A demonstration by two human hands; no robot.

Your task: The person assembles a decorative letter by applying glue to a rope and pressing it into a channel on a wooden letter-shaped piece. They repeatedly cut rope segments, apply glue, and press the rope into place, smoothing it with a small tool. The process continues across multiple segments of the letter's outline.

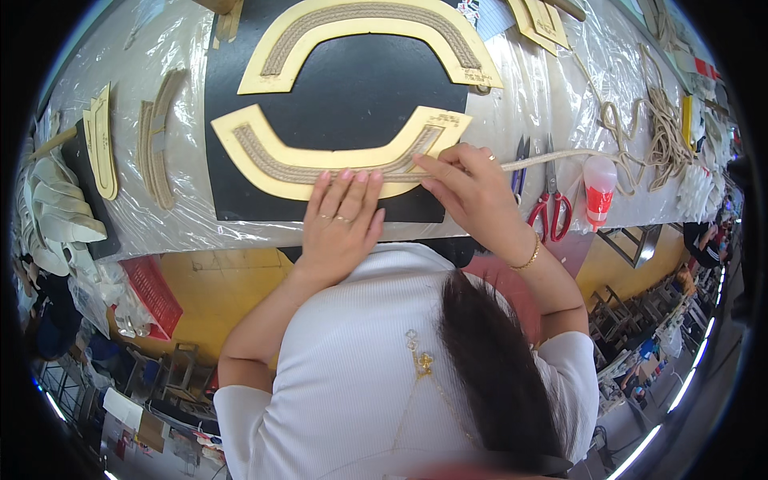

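A cream curved template (280,189) lies on a black board (352,100), with beige braided cord (268,158) laid in rows along its curved channel. My left hand (340,228) rests flat at the near edge of the template, its fingertips on the cord. At the template's right end, my right hand (474,190) is closed, thumb and forefinger pinching the cord. A loose length of cord (552,157) runs from beneath that hand to the right. The fingers cover part of the rows.
A second curved template (360,27) with cord lies farther back. To the right are red-handled scissors (550,210), small snips (520,168), a red-and-clear squeeze bottle (598,192) and a cord bundle (666,132). Cord strips (156,144) lie left. A red crate (152,296) stands below the table.
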